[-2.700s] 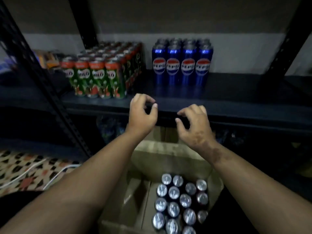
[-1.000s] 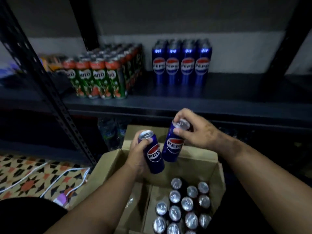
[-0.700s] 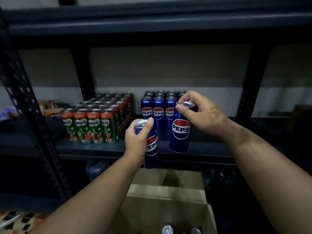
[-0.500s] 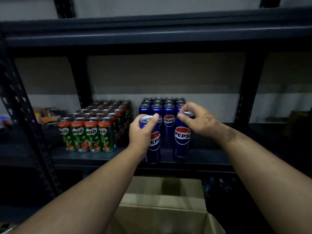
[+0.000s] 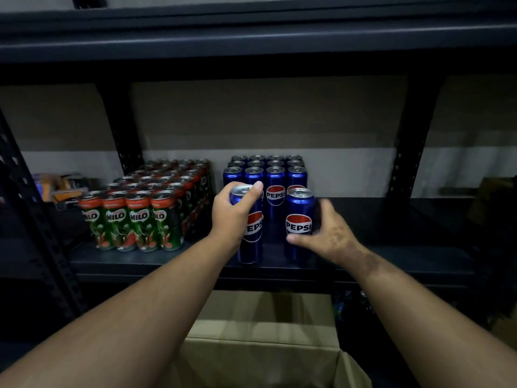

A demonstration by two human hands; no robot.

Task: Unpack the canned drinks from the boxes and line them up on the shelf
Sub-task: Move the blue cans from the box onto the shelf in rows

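Left hand (image 5: 233, 212) grips a Pepsi can (image 5: 249, 236) standing near the shelf (image 5: 391, 256) front edge. Right hand (image 5: 331, 233), blurred, fingers spread loosely around the second Pepsi can (image 5: 298, 224); contact unclear. Pepsi block (image 5: 275, 175) just behind, Milo cans (image 5: 134, 219) left, box (image 5: 263, 351) below.

On the dark metal shelf (image 5: 391, 256), the block of green Milo cans (image 5: 145, 208) stands left of the blue Pepsi cans (image 5: 275, 175); the open cardboard box (image 5: 263, 345) sits below the shelf.

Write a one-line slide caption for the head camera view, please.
Left hand grips one Pepsi can on the dark shelf; right hand opens beside another Pepsi can.
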